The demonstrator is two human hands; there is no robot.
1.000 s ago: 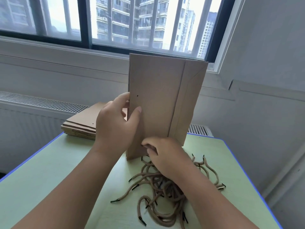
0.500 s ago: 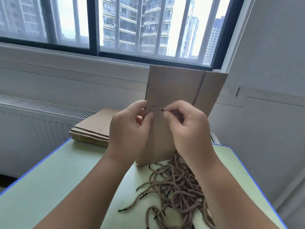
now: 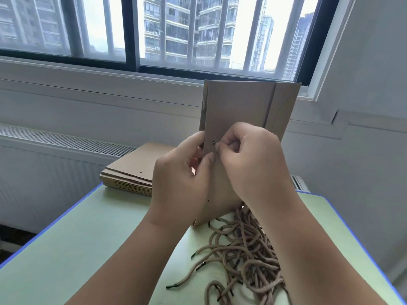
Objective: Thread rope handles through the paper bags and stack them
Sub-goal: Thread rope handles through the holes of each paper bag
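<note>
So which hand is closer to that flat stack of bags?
Left. The left hand, gripping the upright bag, sits just right of the stack of bags; the right hand pinches a rope tip farther right.

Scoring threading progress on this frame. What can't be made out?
Head view only:
- Rope tip at the paper bag's hole: right hand fingers cover it; whether it's through, unclear.
- Bag's lower left edge: hidden by left hand.
- Rope pile: cut by bottom edge, right forearm over it.
- Flat bag stack: count too small to tell.
</note>
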